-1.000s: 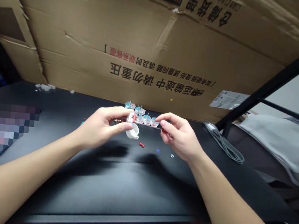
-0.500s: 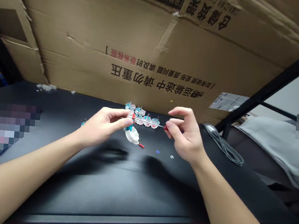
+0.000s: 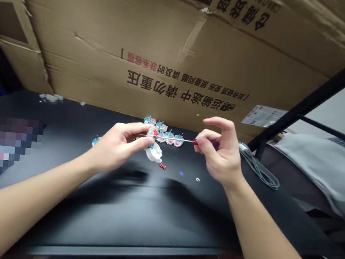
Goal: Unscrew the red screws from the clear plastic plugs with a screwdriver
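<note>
Brown cardboard (image 3: 89, 78) with upside-down printing walls off the back of our black tabletop (image 3: 122, 222). Over the last second our right hand (image 3: 223, 156) has shifted outward, away from our left hand (image 3: 113, 146), and its index finger has lifted clear of the screwdriver (image 3: 177, 139), so more of the metal shaft now shows. To us that suggests the tool is being turned or eased back between thumb and the other fingers rather than pushed hard, though we can't tell whether its tip is seated. The clear-and-red piece (image 3: 155, 133) sits at our left fingertips, pinched between thumb and fingers, with the shaft pointing straight at it. Our right hand is closed narrowly round the handle, well apart from that piece. Just below our left fingertips is a white curved part (image 3: 155, 153); whether it hangs or rests, we can't say. Near it on the tabletop lies a small red part (image 3: 163, 166), and beyond our fingers sit several clear-and-teal pieces (image 3: 169, 137), close to the cardboard.
</note>
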A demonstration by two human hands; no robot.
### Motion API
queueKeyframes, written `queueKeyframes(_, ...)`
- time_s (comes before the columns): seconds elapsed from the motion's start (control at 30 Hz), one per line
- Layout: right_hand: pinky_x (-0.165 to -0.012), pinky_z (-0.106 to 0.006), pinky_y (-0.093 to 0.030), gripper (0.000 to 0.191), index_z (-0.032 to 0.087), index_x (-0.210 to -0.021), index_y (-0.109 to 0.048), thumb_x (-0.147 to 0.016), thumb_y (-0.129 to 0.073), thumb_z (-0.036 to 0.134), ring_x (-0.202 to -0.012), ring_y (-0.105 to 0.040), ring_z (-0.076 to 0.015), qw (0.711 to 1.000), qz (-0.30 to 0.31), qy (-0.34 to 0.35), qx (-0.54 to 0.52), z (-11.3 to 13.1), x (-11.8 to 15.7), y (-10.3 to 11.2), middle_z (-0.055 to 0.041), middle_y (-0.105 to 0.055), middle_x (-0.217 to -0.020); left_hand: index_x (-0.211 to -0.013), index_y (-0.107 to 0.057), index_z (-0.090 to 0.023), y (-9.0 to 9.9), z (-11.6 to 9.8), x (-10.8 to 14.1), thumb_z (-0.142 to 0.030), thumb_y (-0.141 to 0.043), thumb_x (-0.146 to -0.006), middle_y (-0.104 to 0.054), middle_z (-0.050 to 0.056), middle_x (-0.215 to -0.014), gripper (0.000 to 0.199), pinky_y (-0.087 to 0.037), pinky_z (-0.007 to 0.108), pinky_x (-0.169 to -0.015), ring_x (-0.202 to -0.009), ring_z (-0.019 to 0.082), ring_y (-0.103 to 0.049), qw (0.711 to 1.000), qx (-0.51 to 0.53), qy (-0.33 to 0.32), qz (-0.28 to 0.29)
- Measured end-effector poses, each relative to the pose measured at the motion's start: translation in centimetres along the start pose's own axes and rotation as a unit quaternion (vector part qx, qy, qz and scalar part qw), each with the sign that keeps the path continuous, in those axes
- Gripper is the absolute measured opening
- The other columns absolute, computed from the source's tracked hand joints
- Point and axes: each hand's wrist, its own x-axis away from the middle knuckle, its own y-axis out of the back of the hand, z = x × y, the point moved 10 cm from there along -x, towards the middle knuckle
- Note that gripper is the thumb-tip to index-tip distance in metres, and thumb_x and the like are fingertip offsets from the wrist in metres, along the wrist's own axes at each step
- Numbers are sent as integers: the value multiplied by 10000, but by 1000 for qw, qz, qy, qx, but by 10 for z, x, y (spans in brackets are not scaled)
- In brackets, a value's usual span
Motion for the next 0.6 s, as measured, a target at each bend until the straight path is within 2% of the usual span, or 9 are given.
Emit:
queueKeyframes(0.1, -605, -305, -496, 384, 310, -1190, -481, -876, -702, 316, -693, -606, -149, 1000, 12, 26, 6, 5, 0, -2, 29, -593, -797, -1068, -753, -184, 2, -1, 1, -394, -638, -919, -755, 39, -1039, 282, -509, 232, -860, -977, 211, -675, 1000, 12, 2, -13)
queueKeyframes(0.23, -544, -284, -472, 252, 301, -1180, -484, -955, -586, 355, -618, -591, -134, 1000, 12, -21, -19, -6, 0, -5, 40, -568, -730, -1098, -754, -181, 3, -1, 1, -415, -655, -905, -751, 49, -1065, 318, -513, 247, -861, -976, 220, -667, 1000, 8, 1, -20)
queueKeyframes(0.37, -575, -288, -494, 410, 304, -1179, -461, -863, -713, 367, -706, -618, -149, 1000, -1, -3, -12, -1, 1, -3, 19, -591, -828, -1078, -757, -172, 4, -1, 1, -409, -656, -905, -748, 51, -1036, 310, -509, 244, -852, -959, 214, -665, 1000, 5, -4, -26)
queueKeyframes(0.5, -542, -270, -460, 266, 296, -1190, -471, -957, -586, 351, -630, -582, -128, 999, 7, -38, -16, -7, 1, -5, 36, -554, -744, -1025, -754, -160, 5, 0, 0, -415, -645, -908, -747, 52, -1007, 301, -510, 246, -834, -932, 212, -662, 1000, 4, 2, -27)
queueKeyframes(0.6, -573, -264, -468, 393, 298, -1179, -477, -864, -712, 284, -705, -583, -132, 1000, 15, 7, 2, 3, 1, -7, 28, -569, -830, -1041, -742, -157, 7, 2, 0, -418, -651, -905, -746, 56, -1036, 308, -513, 249, -849, -967, 223, -666, 999, 16, 12, -37)
